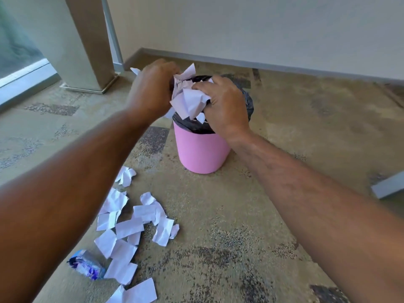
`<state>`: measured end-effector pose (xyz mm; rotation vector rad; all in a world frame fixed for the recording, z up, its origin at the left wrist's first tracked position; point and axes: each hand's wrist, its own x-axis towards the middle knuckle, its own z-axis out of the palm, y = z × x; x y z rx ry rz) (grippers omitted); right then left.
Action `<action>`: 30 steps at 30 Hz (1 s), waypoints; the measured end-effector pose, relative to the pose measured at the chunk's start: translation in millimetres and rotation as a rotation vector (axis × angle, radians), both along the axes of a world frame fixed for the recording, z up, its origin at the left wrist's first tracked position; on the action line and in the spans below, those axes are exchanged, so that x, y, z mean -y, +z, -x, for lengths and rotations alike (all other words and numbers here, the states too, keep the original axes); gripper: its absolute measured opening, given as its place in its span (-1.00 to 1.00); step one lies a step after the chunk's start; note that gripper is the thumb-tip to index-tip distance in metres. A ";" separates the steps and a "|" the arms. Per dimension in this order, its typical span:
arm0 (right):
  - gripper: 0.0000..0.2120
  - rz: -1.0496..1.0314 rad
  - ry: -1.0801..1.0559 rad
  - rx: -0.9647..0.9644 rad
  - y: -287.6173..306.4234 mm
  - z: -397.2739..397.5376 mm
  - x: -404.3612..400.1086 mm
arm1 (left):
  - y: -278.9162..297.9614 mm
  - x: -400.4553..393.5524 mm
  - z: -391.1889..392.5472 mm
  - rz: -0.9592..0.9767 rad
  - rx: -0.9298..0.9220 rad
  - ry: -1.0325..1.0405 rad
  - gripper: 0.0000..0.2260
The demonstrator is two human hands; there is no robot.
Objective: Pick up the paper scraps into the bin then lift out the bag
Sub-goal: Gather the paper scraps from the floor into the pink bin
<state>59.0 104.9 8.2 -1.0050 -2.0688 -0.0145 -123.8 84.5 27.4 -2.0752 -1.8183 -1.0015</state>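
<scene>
A pink round bin (pixel 202 149) stands upright on the patterned carpet (pixel 273 215), its mouth facing up, near the far wall and its grey skirting (pixel 240 62). A black bag (pixel 248 101) lines it, the edge folded out over the rim.

Both hands are over the bin's mouth, holding a bunch of crumpled white paper scraps (pixel 188 97) between them. The left hand (pixel 150 88) has its fingers curled round the bunch from the left side; the right hand (pixel 223 103) presses and grips it from the right, fingers bent over the paper. The bunch sits above the rim, with some points sticking up and its lower part hanging into the opening. How much paper already lies inside the bag cannot be told, since the hands and the bunch cover the opening.

On the carpet near the lower left edge of the view, in front of the bin, a loose spread of more scraps (pixel 131 228) lies flat, mostly oblong torn pieces pointing in mixed directions, several overlapping. A crumpled blue and white wrapper (pixel 86 264) lies at the left end of that spread, touching one scrap.

A beige column (pixel 83 44) stands at the far left, beside a window.
</scene>
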 end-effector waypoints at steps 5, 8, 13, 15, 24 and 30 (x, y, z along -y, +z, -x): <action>-0.56 0.026 -0.140 -0.072 -11.0 -7.1 -15.1 | -6.4 -15.4 -27.4 -0.042 0.127 0.029 -0.68; -0.55 0.066 -0.195 -0.127 -19.8 -9.8 -22.1 | -15.3 -26.6 -37.7 -0.029 0.179 -0.008 -0.65; -0.52 0.203 -0.339 -0.190 -37.4 -10.4 -40.1 | -31.3 -45.5 -50.8 0.070 0.351 -0.053 -0.38; -0.50 0.291 -0.371 -0.221 -40.8 -10.0 -46.5 | -35.4 -47.1 -56.0 0.135 0.384 -0.118 -0.25; -0.13 0.536 -0.407 -0.331 -46.1 -9.3 -55.2 | -44.3 -42.5 -51.3 0.300 0.401 -0.154 -0.05; -0.03 0.534 -0.420 -0.299 -47.3 -9.3 -53.4 | -49.0 -39.3 -41.2 0.280 0.437 -0.183 -0.11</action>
